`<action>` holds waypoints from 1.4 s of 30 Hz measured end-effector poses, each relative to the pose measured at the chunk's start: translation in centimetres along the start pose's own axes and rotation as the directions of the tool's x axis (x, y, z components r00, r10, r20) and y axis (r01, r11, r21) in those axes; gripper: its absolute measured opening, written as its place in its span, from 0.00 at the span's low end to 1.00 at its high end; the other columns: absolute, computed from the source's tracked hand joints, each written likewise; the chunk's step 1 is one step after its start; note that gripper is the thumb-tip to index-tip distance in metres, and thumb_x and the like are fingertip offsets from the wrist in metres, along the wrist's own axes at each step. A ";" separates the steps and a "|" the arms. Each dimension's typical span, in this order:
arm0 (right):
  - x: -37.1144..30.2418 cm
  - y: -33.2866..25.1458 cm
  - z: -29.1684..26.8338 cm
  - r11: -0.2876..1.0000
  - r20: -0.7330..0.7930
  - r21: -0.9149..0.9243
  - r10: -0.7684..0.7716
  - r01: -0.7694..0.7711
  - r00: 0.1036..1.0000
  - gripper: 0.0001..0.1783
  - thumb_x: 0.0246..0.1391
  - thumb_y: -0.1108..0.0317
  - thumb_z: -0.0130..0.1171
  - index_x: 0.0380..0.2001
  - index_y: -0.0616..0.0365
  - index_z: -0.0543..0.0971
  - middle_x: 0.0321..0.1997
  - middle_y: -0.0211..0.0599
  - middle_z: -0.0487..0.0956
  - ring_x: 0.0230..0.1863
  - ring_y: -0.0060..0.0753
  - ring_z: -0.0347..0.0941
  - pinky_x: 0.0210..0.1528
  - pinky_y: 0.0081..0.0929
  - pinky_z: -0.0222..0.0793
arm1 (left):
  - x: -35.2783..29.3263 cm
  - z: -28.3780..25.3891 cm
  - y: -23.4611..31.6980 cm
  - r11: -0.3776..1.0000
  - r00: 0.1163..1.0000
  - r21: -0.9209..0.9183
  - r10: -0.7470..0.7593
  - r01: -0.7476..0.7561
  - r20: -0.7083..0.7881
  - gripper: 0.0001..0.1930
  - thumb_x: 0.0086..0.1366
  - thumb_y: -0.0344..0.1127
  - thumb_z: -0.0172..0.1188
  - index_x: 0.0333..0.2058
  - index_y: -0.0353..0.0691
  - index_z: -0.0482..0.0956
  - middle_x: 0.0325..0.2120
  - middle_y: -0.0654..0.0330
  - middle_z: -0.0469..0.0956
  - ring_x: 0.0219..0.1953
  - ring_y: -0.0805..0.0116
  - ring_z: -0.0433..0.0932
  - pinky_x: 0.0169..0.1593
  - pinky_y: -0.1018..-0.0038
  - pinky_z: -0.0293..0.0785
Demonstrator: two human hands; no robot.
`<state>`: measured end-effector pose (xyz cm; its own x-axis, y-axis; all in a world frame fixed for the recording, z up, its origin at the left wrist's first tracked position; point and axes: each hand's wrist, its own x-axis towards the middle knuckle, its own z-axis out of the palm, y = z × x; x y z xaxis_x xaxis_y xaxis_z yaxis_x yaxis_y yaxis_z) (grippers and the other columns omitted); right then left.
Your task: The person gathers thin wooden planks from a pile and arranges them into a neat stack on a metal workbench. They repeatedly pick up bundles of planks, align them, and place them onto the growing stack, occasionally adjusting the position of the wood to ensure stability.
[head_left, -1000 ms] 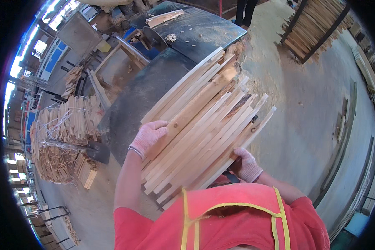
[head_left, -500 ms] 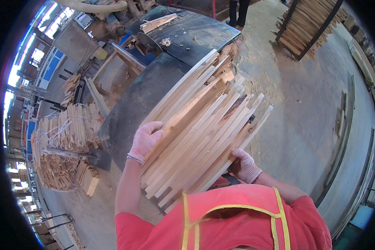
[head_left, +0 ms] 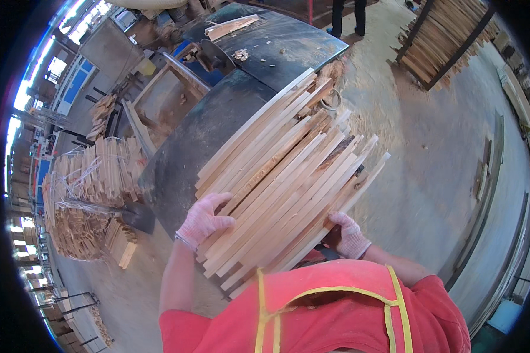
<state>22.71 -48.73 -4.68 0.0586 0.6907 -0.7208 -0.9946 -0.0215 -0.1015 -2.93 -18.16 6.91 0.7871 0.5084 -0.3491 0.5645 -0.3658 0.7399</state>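
A broad bundle of long pale wooden strips (head_left: pixel 288 194) lies side by side in front of me, slanting from lower left to upper right. My left hand (head_left: pixel 206 219), in a whitish-pink glove, rests at its left side. Thumb and fingers are apart there, touching the strips near their close ends. On the right side my gloved right hand (head_left: pixel 348 235) is closed round the outermost strips; its fingertips are partly hidden beneath. Some strips have dark, bark-like patches. What holds up the bundle underneath is mostly hidden.
A dark machine table (head_left: pixel 218 126) with a round blade (head_left: pixel 218 56) and wood scraps stands beyond the bundle. Tied stacks of short wood (head_left: pixel 91 182) sit at left. A metal rack of strips (head_left: pixel 444 41) and a person's legs (head_left: pixel 347 17) are farther off.
My left hand has moved down toward me and its fingers have spread. The brownish strip it held raised now lies level among the others. My right hand stays in place.
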 end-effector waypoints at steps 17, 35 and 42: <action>-0.2 0.3 0.5 0.993 0.000 -0.105 -0.060 0.060 0.998 0.36 0.50 0.63 0.69 0.63 0.59 0.73 0.63 0.46 0.79 0.64 0.55 0.73 0.71 0.59 0.65 | 5.4 -4.7 2.2 0.976 0.994 0.213 -0.011 0.035 -0.111 0.30 0.53 0.44 0.74 0.52 0.33 0.83 0.44 0.49 0.84 0.45 0.56 0.85 0.53 0.67 0.80; -0.8 -0.2 1.4 0.999 -0.023 -0.033 0.020 -0.021 1.000 0.19 0.52 0.67 0.69 0.48 0.55 0.81 0.43 0.36 0.85 0.45 0.43 0.82 0.53 0.52 0.79 | 17.3 -3.4 4.2 0.666 0.949 0.745 0.209 0.039 -0.236 0.38 0.65 0.55 0.67 0.65 0.34 0.71 0.63 0.42 0.74 0.66 0.43 0.71 0.69 0.56 0.67; 0.0 0.2 0.8 1.000 -0.009 -0.003 -0.023 0.023 1.000 0.24 0.52 0.68 0.68 0.53 0.59 0.80 0.50 0.41 0.85 0.53 0.50 0.80 0.62 0.53 0.74 | 4.2 4.0 6.7 0.934 0.996 0.355 0.008 -0.038 0.087 0.53 0.51 0.55 0.78 0.70 0.35 0.64 0.61 0.38 0.74 0.65 0.42 0.72 0.69 0.57 0.68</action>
<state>22.46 -48.16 -4.20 0.0818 0.6848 -0.7241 -0.9927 -0.0084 -0.1200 5.13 -21.62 8.08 0.8101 0.4357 -0.3922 0.5854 -0.6377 0.5007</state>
